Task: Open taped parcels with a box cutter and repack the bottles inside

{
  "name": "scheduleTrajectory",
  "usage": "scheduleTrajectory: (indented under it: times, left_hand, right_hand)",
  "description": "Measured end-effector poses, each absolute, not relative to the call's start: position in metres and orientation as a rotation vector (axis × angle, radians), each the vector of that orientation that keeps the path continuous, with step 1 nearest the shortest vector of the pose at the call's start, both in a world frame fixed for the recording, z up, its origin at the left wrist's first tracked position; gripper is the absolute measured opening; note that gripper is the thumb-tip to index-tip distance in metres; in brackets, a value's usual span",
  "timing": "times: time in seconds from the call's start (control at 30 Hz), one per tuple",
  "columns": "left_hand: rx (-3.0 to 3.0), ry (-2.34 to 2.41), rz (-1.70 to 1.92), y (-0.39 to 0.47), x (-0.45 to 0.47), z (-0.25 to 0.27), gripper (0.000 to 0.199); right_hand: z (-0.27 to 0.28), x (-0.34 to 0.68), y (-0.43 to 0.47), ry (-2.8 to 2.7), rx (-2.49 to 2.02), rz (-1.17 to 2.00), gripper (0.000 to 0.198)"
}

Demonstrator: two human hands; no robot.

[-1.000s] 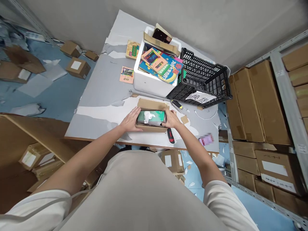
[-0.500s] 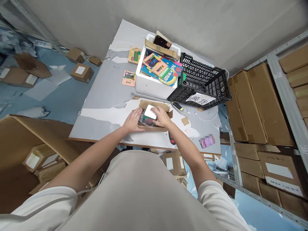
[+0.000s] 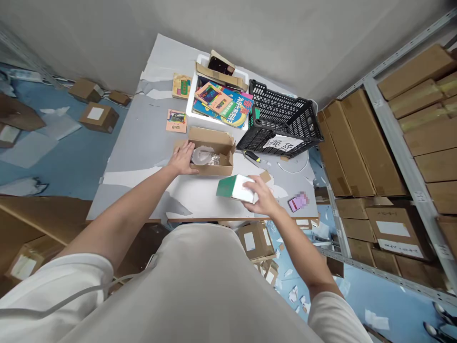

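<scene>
My right hand (image 3: pixel 261 195) is closed on one end of a small green and white box (image 3: pixel 228 186), tilted just over the front part of the table (image 3: pixel 150 143). My left hand (image 3: pixel 183 158) grips the left end of an open cardboard box (image 3: pixel 216 170), its fingers over the edge. Inside that cardboard box lie a translucent rounded plastic piece (image 3: pixel 202 156) and some clear crinkled wrap (image 3: pixel 214 160). Its back flap stands up. The underside of the green and white box is hidden.
Behind stands a white foam bin (image 3: pixel 192 107) of booklets, beside a black plastic crate (image 3: pixel 282 119). A utility knife (image 3: pixel 253 156) lies before the crate; a phone (image 3: pixel 295 203) lies at the right. Shelves of cartons (image 3: pixel 360 152) flank the table's right side.
The green and white box has come out of the cardboard box and moved right and toward me in my right hand. The cardboard box has shifted back and left with my left hand.
</scene>
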State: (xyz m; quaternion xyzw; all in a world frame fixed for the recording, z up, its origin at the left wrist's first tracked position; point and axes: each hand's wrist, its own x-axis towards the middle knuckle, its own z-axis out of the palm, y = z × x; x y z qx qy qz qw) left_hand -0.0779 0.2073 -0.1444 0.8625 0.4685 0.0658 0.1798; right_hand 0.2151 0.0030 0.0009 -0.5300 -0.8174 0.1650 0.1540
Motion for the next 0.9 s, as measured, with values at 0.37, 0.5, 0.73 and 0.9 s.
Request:
scheduleTrajectory:
  times: [0.37,0.5,0.73,0.9]
  left_hand:
    - [2.265,1.074,0.66,0.067,-0.09,-0.129,0.084]
    - [2.048,1.117,0.566,0.045,-0.059,-0.146,0.117]
    - [1.973,1.081,0.56,0.058,-0.04,-0.164,0.092]
    - [2.0,1.068,0.548,0.059,-0.04,-0.171,0.083]
  right_hand:
    - [-0.112,0.177,0.025,-2.392,-1.455,0.782,0.054]
    - [-0.106,0.177,0.031,-2.389,-1.357,0.821,0.06]
    - [-0.081,0.165,0.033,-2.485,-1.567,0.636,0.037]
    - [-0.064,0.148,0.028,-2.721,-1.666,0.437,0.049]
